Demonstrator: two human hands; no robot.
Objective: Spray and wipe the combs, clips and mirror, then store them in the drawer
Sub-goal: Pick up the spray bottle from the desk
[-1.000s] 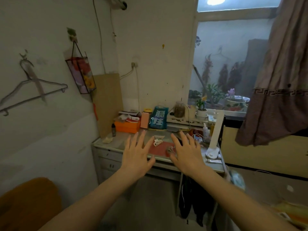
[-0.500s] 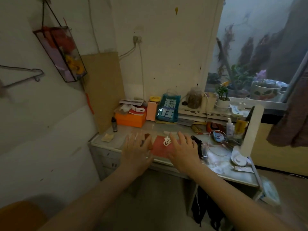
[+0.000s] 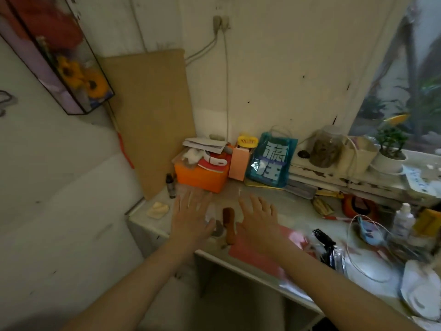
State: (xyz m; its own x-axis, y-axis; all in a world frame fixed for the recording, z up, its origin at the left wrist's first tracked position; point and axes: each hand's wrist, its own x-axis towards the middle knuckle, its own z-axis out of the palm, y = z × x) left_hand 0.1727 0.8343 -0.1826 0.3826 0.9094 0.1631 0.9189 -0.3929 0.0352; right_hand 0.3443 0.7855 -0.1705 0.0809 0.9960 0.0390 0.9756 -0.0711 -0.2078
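Fingers spread wide, holding nothing | left hand [image 3: 191, 217], right hand [image 3: 259, 223] flank brown comb [image 3: 229, 225] (likely choosing first item) | spraying not begun

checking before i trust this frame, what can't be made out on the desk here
- Pink mat, head view: the right hand and forearm cover much of it.
- Round object beside the brown comb: the left hand partly hides it.
- Desk's right end: blurred clutter, cut off by the edge.

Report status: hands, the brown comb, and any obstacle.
Both hands open, left, right, holding nothing. Brown comb lies on desk between them, untouched. Nothing blocks it.
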